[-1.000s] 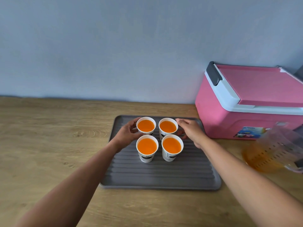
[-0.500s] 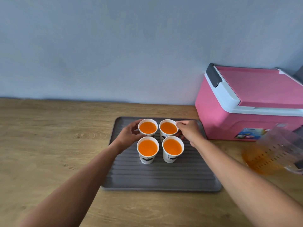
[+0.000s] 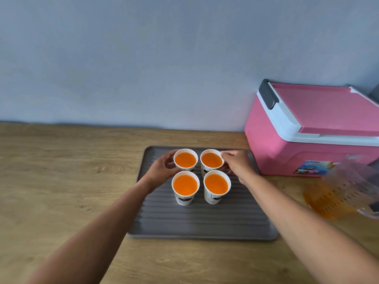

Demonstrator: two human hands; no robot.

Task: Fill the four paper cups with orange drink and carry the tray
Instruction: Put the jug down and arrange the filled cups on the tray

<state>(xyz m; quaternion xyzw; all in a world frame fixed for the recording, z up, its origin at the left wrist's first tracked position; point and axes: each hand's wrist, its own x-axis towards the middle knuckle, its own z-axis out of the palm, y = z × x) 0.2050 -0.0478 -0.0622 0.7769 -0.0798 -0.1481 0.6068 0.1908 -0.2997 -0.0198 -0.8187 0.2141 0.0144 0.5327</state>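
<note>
Four white paper cups full of orange drink stand in a square on the ribbed grey tray (image 3: 201, 220). My left hand (image 3: 162, 171) curls round the back left cup (image 3: 185, 159). My right hand (image 3: 238, 163) grips the back right cup (image 3: 211, 160) at its rim and side. The front left cup (image 3: 185, 186) and the front right cup (image 3: 217, 185) stand untouched, close in front of the back pair.
A pink cooler box (image 3: 313, 130) with a white rim stands right of the tray against the wall. A clear pitcher (image 3: 340, 193) with some orange drink sits at the right edge. The wooden counter (image 3: 61, 181) extends left.
Both hands closed in on the back cups, and the right hand's fingers curled onto the back right cup's rim. The four cups stand a little closer together.
</note>
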